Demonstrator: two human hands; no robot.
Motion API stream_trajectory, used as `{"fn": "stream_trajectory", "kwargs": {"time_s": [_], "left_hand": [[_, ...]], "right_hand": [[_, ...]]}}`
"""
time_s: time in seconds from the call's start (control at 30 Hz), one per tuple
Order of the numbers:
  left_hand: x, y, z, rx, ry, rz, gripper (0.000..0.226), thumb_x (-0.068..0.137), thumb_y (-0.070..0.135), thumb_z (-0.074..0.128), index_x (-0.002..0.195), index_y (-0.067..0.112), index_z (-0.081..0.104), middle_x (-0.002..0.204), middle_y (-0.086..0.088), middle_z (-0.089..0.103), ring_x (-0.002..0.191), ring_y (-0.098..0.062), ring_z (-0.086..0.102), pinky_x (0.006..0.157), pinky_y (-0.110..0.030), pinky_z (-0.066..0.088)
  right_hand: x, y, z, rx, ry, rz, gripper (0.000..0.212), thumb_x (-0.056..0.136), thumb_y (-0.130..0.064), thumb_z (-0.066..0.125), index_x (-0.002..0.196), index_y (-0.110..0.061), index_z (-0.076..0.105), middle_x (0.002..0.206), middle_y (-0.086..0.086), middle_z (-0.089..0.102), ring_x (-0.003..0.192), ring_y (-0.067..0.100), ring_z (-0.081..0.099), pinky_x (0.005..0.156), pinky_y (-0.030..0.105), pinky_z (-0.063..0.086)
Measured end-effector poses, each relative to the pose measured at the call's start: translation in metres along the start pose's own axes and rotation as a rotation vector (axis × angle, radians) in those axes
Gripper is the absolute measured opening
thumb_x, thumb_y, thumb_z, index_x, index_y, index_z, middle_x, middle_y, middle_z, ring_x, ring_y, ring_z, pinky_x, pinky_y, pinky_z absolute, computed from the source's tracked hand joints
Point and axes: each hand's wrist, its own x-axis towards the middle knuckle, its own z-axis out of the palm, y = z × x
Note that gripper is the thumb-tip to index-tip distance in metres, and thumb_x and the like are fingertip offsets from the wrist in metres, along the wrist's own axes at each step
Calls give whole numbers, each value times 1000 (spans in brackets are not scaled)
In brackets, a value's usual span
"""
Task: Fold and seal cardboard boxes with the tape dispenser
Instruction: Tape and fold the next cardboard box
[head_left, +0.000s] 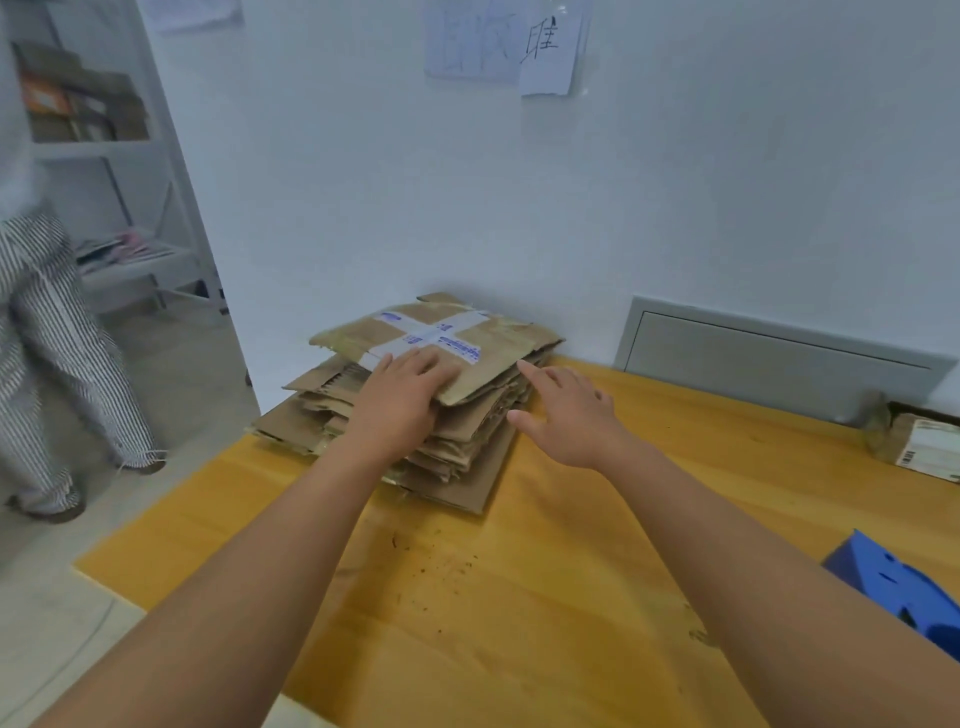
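A stack of flattened brown cardboard boxes (467, 441) lies at the far left corner of the yellow wooden table (519, 597). The top flattened box (498, 358) carries a cross of white and blue printed tape. My left hand (400, 400) rests flat on the near edge of that top box, fingers stretched forward. My right hand (566, 410) hovers just right of the stack with fingers spread and straight, holding nothing. No tape dispenser is in view.
A blue plastic object (904, 587) sits at the table's right edge. A sealed taped parcel (919, 441) lies at the far right by the wall. A person in striped trousers (57, 364) stands on the floor to the left, near white shelving (130, 208).
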Motion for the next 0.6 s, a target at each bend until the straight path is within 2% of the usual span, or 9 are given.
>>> {"fn": "stream_trajectory", "kwargs": {"time_s": [0.1, 0.2, 0.23, 0.33, 0.43, 0.53, 0.6], "left_hand": [[3, 3, 2, -33, 131, 15, 47, 93, 5, 55, 136, 22, 58, 139, -5, 56, 127, -31, 47, 110, -46, 30], [5, 8, -2, -33, 231, 37, 42, 94, 4, 53, 133, 19, 62, 134, -7, 61, 128, -33, 51, 113, -51, 28], [6, 10, -4, -30, 272, 48, 42, 92, 5, 53, 131, 18, 63, 132, -7, 63, 126, -34, 54, 111, -52, 31], [9, 23, -15, -82, 402, 40, 43, 87, 2, 59, 126, 18, 66, 126, -6, 66, 111, -33, 60, 88, -45, 50], [11, 44, -30, -184, 483, 14, 43, 91, 3, 58, 130, 19, 63, 127, -3, 64, 111, -27, 59, 79, -36, 49], [15, 72, -48, -356, 539, 3, 37, 97, 7, 53, 131, 20, 61, 125, 1, 64, 108, -20, 59, 81, -30, 45], [21, 98, -63, -489, 555, 4, 31, 101, 12, 50, 130, 21, 59, 118, 4, 65, 100, -17, 60, 81, -30, 46]], "right_hand": [[4, 3, 3, 18, 14, -9, 68, 99, -58, 41, 157, -38, 13, 162, 1, 23, 150, 25, 13, 118, 57, 18], [4, 7, 2, 36, 34, -16, 66, 99, -57, 42, 156, -37, 16, 160, 0, 25, 150, 24, 14, 118, 57, 18], [3, 8, 1, 41, 42, -17, 66, 99, -57, 42, 156, -36, 17, 160, 1, 25, 150, 24, 14, 118, 56, 18], [-3, 15, -6, 60, 81, -17, 64, 99, -55, 42, 156, -35, 19, 159, 1, 27, 149, 25, 16, 118, 55, 19], [-12, 26, -17, 96, 142, -6, 64, 99, -53, 45, 155, -33, 22, 156, 3, 30, 147, 25, 20, 117, 52, 22], [-24, 43, -32, 170, 213, 37, 66, 99, -47, 50, 156, -27, 23, 156, 6, 31, 146, 27, 22, 116, 51, 26], [-34, 58, -45, 247, 252, 87, 69, 98, -46, 52, 157, -26, 20, 157, 7, 28, 146, 28, 21, 117, 50, 27]]}}
